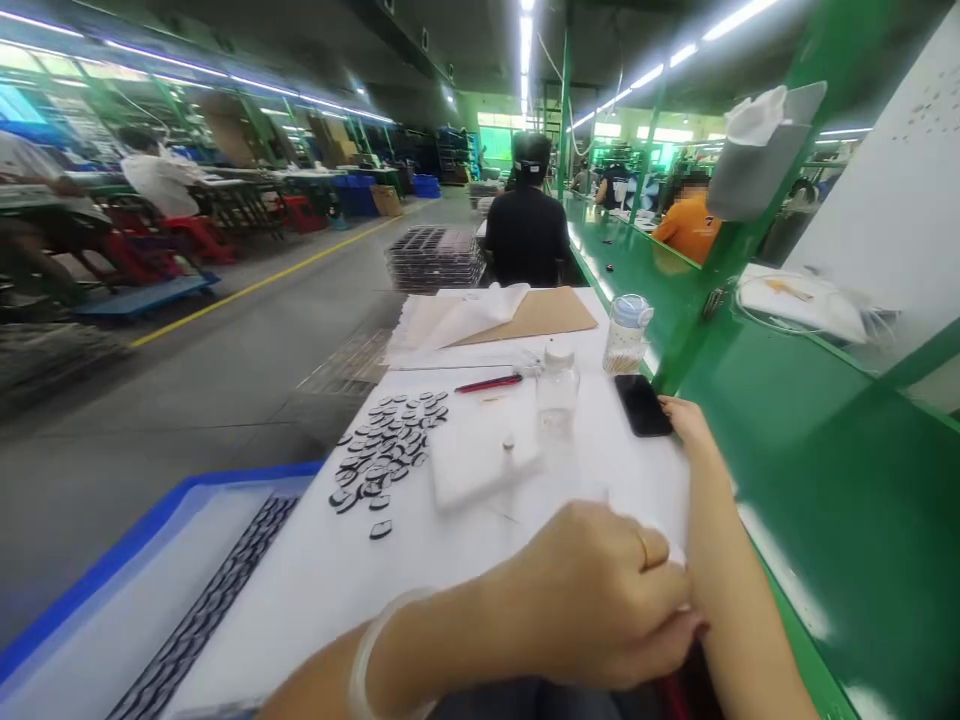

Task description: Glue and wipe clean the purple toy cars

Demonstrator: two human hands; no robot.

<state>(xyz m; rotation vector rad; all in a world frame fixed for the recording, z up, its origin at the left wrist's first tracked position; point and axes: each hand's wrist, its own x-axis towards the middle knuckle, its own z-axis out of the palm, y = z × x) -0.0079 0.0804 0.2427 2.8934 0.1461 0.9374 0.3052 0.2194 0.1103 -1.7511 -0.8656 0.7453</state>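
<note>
Left hand point(607, 595) was curled by the table's point(300, 610) near-right corner; grasp couldn't be told. Smartphone point(643, 406), flat at the right edge, was touched by right hand point(685, 420), grip unclear; could've been knocked off by a sideways nudge.

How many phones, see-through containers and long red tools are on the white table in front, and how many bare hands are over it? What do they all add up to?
Phone: 1
See-through containers, a jar and a lidded cup: 2
Long red tool: 1
Bare hands, left hand and right hand: 2
Total: 6
</note>
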